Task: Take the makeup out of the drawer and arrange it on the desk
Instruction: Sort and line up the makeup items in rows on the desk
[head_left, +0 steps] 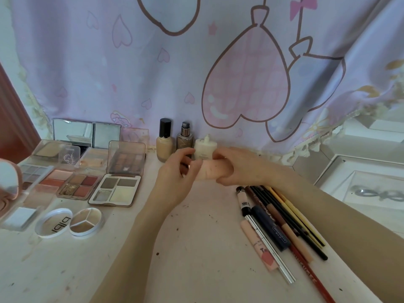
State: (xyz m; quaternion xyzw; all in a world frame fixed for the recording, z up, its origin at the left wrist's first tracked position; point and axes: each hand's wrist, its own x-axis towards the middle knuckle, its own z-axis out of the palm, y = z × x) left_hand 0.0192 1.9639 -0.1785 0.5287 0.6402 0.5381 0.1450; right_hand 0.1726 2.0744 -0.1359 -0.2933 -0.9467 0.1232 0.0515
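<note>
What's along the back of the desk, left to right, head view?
Mirrors → black-capped foundation bottle → grey pump bottle → white pump bottle.

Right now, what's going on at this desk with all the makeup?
A person is holding a pale pink tube over the desk with both hands: the right hand grips one end, and the left hand has its fingers at the other. Open eyeshadow palettes lie on the left, three foundation bottles stand at the back, and pencils lie on the right.
</note>
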